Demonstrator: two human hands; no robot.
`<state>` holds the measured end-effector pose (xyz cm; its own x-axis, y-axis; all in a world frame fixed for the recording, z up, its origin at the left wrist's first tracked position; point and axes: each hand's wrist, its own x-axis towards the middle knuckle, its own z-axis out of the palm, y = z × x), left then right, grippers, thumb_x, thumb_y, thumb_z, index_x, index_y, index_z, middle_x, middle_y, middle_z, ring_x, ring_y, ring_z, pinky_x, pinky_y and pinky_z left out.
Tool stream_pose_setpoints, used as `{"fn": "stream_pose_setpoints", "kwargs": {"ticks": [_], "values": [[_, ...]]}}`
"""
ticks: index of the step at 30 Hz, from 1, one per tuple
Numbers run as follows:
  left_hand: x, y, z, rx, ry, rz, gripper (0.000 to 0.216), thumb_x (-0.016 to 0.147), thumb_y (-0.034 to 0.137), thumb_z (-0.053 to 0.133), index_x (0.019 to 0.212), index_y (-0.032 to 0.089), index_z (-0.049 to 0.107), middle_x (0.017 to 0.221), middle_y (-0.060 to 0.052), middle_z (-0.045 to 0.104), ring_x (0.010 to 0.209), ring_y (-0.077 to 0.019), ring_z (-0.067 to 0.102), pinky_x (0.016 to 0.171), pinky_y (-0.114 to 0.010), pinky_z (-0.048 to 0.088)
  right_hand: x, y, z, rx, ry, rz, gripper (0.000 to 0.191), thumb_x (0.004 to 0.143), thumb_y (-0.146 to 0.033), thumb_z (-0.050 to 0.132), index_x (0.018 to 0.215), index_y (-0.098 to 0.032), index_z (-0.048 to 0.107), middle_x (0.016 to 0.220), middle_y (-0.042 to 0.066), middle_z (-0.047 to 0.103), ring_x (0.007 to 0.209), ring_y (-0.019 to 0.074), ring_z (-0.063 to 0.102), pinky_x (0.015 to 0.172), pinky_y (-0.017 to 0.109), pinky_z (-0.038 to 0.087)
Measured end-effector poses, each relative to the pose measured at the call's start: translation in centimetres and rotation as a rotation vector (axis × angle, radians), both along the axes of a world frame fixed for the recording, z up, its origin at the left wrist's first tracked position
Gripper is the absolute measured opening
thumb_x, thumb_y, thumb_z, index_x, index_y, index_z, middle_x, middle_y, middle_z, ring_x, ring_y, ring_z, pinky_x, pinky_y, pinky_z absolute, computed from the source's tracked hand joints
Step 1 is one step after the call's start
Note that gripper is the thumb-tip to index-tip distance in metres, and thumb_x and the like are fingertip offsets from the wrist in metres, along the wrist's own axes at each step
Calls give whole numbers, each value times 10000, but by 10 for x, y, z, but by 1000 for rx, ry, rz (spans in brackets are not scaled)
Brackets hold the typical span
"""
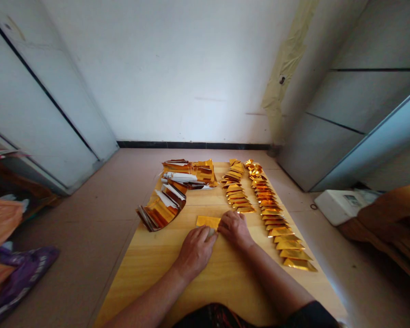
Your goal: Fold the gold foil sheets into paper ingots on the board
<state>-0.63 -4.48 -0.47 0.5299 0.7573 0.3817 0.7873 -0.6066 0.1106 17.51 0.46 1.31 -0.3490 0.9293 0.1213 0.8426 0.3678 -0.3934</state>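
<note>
Here's the left hand [196, 253] and right hand [235, 229], fingers curled closed, pinching gold paper [207, 221] on the table [146, 259]: a fold, seemingly, calling for firm, even pressure next.

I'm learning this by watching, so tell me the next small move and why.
Probably crease the near right corner of the gold piece: the left hand and right hand come together there, its left end looks square, and pieces in the rightmost row show slanted ends.
</note>
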Motion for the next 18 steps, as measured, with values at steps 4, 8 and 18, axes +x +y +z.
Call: {"fn": "stream_pose_setpoints", "kwargs": {"ticks": [4,8,18], "values": [[2,-1,1,20,-9,7,234,854,145,488,1049,210,600,1040,-80,578,1026,-218,535,885,-387,490,-1,0,-1,5,24,-9,96,840,-256,602,771,-201,638,886,12,604,867,161,494,788,307,255],[5,-2,7,-33,-12,27,204,853,145,485,1005,205,608,979,-76,569,991,-210,534,858,-378,490,-1,0,-3,29,38,-16,96,835,-220,582,754,-192,627,867,14,599,847,156,492,783,301,259],[10,-2,7,-38,-39,85,151,846,182,513,947,215,620,921,-61,563,918,-202,528,797,-353,469,1,1,-3,32,47,-12,140,847,-145,523,815,-206,644,885,16,626,852,150,522,782,298,281]]}}
